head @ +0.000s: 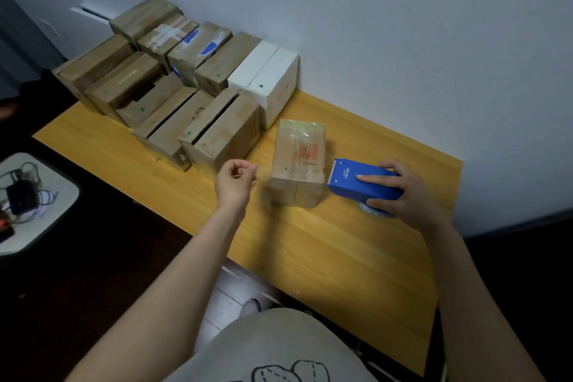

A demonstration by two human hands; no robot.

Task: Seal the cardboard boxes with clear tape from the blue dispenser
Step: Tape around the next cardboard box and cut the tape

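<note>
Head view, right hand (pixel 403 194) grips dispenser (pixel 350 181), left hand (pixel 235 180) maybe pinching tape (pixel 263 176)

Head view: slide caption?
Right hand holds blue dispenser beside a taped cardboard box; left hand pinches clear tape.

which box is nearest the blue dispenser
The lone brown box standing by itself at mid-table, directly left of the blue dispenser; every other box sits packed in the stack toward the wall.

One head-worn camera looks steeply down, close over the wooden table (pixel 325 257).
</note>
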